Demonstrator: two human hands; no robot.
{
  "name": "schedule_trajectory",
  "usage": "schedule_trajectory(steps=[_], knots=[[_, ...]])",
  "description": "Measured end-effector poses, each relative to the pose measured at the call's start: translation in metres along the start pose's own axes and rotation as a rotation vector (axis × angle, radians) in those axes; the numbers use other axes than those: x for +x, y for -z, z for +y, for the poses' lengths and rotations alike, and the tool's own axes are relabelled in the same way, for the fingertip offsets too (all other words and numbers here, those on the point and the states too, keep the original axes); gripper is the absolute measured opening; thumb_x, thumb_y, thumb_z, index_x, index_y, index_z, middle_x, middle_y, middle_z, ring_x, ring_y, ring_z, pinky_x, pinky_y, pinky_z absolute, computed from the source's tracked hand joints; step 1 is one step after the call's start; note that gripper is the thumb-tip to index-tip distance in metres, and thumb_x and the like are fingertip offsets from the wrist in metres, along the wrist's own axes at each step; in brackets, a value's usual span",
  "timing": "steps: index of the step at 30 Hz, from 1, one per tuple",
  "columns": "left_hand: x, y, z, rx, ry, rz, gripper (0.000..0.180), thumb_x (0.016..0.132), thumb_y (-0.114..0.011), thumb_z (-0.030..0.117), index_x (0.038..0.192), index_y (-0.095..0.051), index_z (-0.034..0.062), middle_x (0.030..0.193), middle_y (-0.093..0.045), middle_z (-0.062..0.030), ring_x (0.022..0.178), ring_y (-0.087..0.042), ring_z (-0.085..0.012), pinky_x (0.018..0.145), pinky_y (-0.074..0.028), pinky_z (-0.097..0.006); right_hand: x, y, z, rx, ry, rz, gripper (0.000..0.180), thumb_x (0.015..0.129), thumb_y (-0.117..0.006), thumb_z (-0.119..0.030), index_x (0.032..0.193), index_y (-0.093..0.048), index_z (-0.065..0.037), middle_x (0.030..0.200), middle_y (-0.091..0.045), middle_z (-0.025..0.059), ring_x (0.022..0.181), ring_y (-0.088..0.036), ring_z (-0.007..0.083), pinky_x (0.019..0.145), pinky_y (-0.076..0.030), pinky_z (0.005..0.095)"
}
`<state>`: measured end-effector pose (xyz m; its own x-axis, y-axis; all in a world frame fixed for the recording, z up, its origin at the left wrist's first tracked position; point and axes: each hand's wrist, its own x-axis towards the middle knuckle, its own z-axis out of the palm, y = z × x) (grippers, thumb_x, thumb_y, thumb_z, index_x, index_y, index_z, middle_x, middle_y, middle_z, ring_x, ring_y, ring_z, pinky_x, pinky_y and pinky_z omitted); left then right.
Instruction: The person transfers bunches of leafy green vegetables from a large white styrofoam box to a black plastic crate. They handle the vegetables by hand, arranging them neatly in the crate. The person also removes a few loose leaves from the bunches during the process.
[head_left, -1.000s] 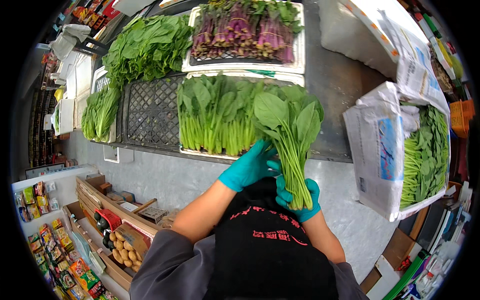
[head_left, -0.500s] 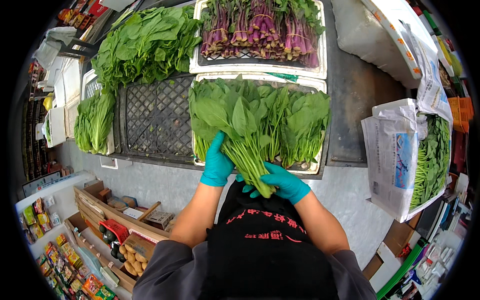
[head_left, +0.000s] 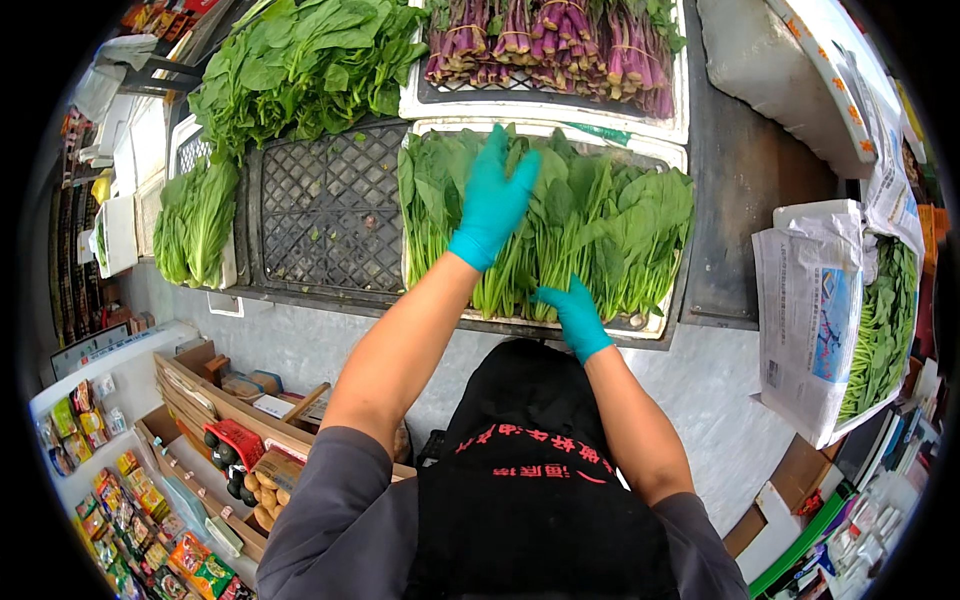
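Observation:
Spinach-like leafy greens (head_left: 630, 220) fill a white foam tray (head_left: 655, 325) before me, leaves away from me and stems toward me. Over the leaves lies my left hand (head_left: 494, 205) in a teal glove, open with fingers spread and touching the greens. My right hand (head_left: 580, 315), gloved the same, is at the stem ends by the tray's front edge. Its thumb and fingers are apart against the stems, and nothing is lifted in it. Part of the greens is hidden beneath the left hand.
Behind stands a tray of banded purple-stemmed greens (head_left: 550, 45). A black plastic crate (head_left: 330, 215) sits left, near piled leafy greens (head_left: 310, 70) and lettuce-like greens (head_left: 198, 220). At right, a paper-lined box (head_left: 800, 330) holds more greens. Cardboard boxes (head_left: 185, 390) stand lower left.
The bunch both hands held in front of the tray now lies among the greens there. My left hand moved up over the leaves, and my right went forward to the stem ends.

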<state>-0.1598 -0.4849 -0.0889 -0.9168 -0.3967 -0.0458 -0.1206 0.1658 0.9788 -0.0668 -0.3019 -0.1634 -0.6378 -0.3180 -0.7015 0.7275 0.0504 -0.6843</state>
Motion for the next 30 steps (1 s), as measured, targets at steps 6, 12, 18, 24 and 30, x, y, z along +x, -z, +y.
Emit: schedule_trajectory(steps=[6,12,18,24,30], knots=[[-0.035,-0.036,0.008,0.723,-0.554,-0.244,0.09,0.076,-0.07,0.049,0.147,-0.032,0.0082,0.148,-0.033,-0.0189,0.136,-0.028,-0.0434,0.111,-0.023,-0.054,0.003,0.005,0.033,-0.034,0.035,0.065,0.066,0.075,-0.072,-0.01,0.133,-0.044,0.003,0.12,-0.06,0.0137,0.108,-0.057,0.0238,0.09,-0.046,0.0351],[-0.055,-0.05,-0.006,0.991,-0.559,-0.575,0.089,0.071,-0.068,0.059,0.143,-0.041,0.0132,0.155,-0.02,-0.0134,0.143,-0.014,-0.0411,0.111,-0.012,-0.065,-0.019,-0.006,0.007,0.004,0.134,0.078,0.075,0.076,-0.074,-0.012,0.139,-0.037,0.003,0.125,-0.057,0.0136,0.11,-0.057,0.0235,0.091,-0.046,0.0334],[-0.049,-0.034,-0.013,0.854,-0.521,-0.422,0.022,0.083,-0.067,0.031,0.096,-0.075,0.0154,0.139,-0.05,-0.0056,0.138,-0.027,-0.0413,0.111,-0.013,-0.064,-0.024,0.013,0.023,0.234,-0.041,0.089,0.071,0.082,-0.073,-0.026,0.138,-0.04,0.002,0.126,-0.056,0.0108,0.108,-0.057,0.0208,0.09,-0.047,0.0333],[-0.048,-0.023,-0.03,0.809,-0.571,-0.362,0.027,0.088,-0.061,0.034,0.107,-0.073,0.0175,0.139,-0.05,-0.0064,0.136,-0.029,-0.0426,0.112,-0.017,-0.06,-0.06,0.038,0.04,0.139,-0.233,0.112,0.057,0.088,-0.067,-0.029,0.135,-0.047,-0.003,0.118,-0.06,0.0094,0.097,-0.061,0.0175,0.082,-0.051,0.0342],[-0.054,-0.016,-0.015,0.732,-0.588,-0.411,0.03,0.09,-0.059,0.033,0.114,-0.069,0.0178,0.137,-0.051,-0.008,0.134,-0.034,-0.0417,0.111,-0.021,-0.059,-0.082,0.031,0.013,-0.472,0.34,0.435,0.052,0.085,-0.07,-0.024,0.129,-0.053,-0.002,0.105,-0.065,0.0137,0.08,-0.065,0.0205,0.073,-0.052,0.0321]])
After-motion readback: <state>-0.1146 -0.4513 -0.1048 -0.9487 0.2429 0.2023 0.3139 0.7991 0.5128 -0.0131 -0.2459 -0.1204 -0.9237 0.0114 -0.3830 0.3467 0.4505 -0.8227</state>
